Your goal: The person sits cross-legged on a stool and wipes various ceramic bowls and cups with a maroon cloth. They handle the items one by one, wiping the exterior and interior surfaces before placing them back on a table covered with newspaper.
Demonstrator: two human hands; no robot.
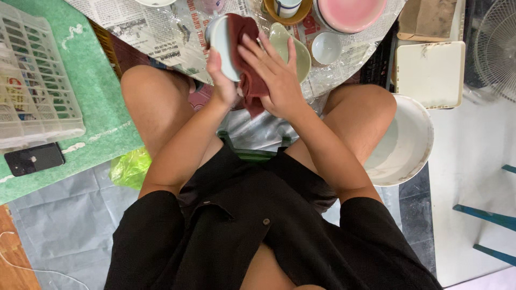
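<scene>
My left hand [221,80] grips a small pale ceramic bowl [220,40] by its edge, tilted on its side above my knees. My right hand [274,72] presses a dark red cloth [248,80] against the bowl's inner side, fingers spread over the fabric. Part of the bowl is hidden under the cloth. I sit on a low stool, with both forearms reaching forward.
Newspaper under plastic [161,32] carries a pale green bowl [298,53], a small white bowl [326,47], a pink plate [349,13] and a cup in a brown dish [287,8]. A white basin [408,145], square tray [430,75], white crate [32,80], black phone [33,159] surround me.
</scene>
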